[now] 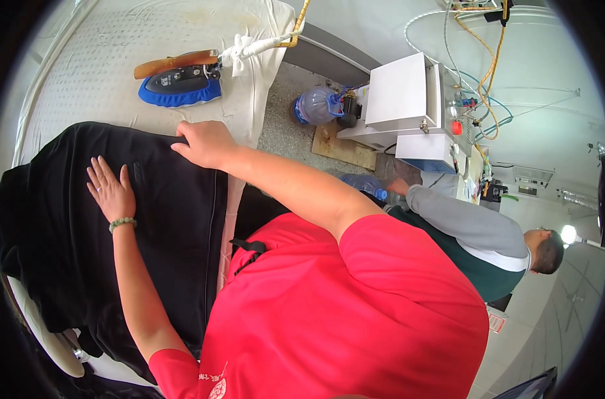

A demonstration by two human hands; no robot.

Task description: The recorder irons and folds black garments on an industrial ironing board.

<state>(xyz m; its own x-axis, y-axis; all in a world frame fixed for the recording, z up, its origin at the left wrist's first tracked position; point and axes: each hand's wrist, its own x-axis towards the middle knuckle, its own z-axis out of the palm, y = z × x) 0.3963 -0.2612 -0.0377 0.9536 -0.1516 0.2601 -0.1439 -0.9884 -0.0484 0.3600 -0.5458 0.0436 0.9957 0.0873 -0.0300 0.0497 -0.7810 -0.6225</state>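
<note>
A black garment lies spread over a padded ironing table, with a short slit like a pocket opening near its middle. My left hand rests flat on the cloth, fingers outstretched, a bead bracelet at its wrist. At the garment's far edge, the fingers of my right hand are closed on the fabric. Beyond the cloth sits a steam iron with a blue sole cover and a brown handle, and neither hand touches it. What the garment's folds cover at the near left cannot be seen.
The pale perforated table cover extends behind the iron. A wrapped hose leads up from it. To the right are a large water bottle on the floor, a white machine, and another person in a grey-sleeved top.
</note>
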